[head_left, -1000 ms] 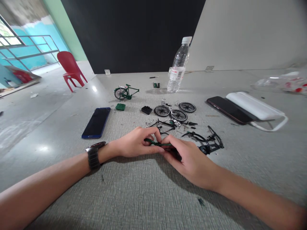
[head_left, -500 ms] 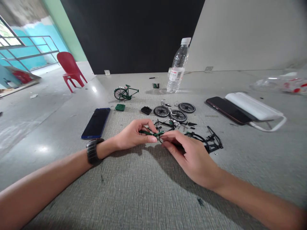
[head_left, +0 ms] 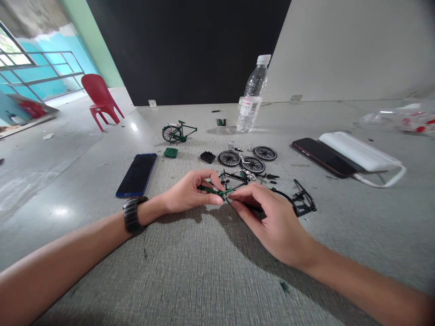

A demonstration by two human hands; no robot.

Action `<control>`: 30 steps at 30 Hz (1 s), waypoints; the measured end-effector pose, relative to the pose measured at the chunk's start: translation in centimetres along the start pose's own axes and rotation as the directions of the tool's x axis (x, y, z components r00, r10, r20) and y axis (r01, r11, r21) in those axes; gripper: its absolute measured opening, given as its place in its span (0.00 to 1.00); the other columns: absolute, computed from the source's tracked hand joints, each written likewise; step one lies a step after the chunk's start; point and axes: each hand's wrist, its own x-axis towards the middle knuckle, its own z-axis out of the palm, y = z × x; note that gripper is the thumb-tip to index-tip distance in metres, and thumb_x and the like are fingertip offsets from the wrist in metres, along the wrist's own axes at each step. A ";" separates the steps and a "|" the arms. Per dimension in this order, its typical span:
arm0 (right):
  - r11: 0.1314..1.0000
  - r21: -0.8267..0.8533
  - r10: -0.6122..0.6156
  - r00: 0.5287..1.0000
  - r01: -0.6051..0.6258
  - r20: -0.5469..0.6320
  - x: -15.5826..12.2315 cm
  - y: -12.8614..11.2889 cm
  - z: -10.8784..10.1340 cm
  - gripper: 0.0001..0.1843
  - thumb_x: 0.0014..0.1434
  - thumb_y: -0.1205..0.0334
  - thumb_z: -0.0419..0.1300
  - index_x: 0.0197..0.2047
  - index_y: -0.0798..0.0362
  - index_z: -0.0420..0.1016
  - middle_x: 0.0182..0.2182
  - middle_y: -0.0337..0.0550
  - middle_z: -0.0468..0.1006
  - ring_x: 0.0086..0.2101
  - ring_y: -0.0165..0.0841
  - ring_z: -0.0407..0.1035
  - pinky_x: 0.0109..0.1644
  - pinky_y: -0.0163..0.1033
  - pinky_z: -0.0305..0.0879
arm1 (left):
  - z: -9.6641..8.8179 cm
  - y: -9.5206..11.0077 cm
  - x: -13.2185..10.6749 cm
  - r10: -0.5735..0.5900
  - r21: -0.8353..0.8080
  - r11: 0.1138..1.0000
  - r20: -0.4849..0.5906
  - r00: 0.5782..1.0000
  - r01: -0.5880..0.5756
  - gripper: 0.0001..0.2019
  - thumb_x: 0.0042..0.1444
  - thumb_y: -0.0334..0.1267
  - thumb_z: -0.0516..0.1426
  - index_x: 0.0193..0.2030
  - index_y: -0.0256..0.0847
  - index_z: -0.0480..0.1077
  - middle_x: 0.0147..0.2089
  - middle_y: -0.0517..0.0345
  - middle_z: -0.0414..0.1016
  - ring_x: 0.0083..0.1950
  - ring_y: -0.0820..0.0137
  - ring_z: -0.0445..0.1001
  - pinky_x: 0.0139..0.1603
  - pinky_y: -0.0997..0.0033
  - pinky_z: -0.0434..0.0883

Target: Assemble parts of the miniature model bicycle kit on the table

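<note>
My left hand (head_left: 192,192) pinches a small green model bicycle part (head_left: 220,192) between thumb and fingers. Meeting it from the other side, my right hand (head_left: 268,217) is closed at the same spot, with a thin dark piece (head_left: 227,199) at its fingertips. What exactly the right fingers grip is partly hidden. Just beyond the hands lies a black miniature bicycle frame (head_left: 234,175). Several spoked toy wheels (head_left: 229,158) rest behind it. To the right of my right hand is a black plastic frame part (head_left: 302,201).
A partly built green model bicycle (head_left: 178,132) stands farther back, near a green block (head_left: 170,153) and a black block (head_left: 207,156). Phones lie left (head_left: 136,175) and right (head_left: 322,156), the latter beside a white power bank (head_left: 360,151). A plastic bottle (head_left: 253,95) stands at the back.
The right fingertips have shifted slightly against the green part, and the thin dark piece sits at a slightly different angle. Both hands otherwise stay in place.
</note>
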 end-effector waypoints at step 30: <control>1.000 0.027 -0.003 0.998 0.001 0.055 0.2 -0.3 -0.2 0.03 0.69 0.66 0.59 0.42 0.50 0.73 0.35 0.41 0.78 0.30 0.30 0.72 0.33 0.36 0.69 | 0.1 0.1 -0.2 -0.017 -0.017 1.000 0.055 0.998 0.018 0.16 0.52 0.40 0.72 0.37 0.37 0.71 0.36 0.57 0.79 0.37 0.72 0.76 0.38 0.74 0.70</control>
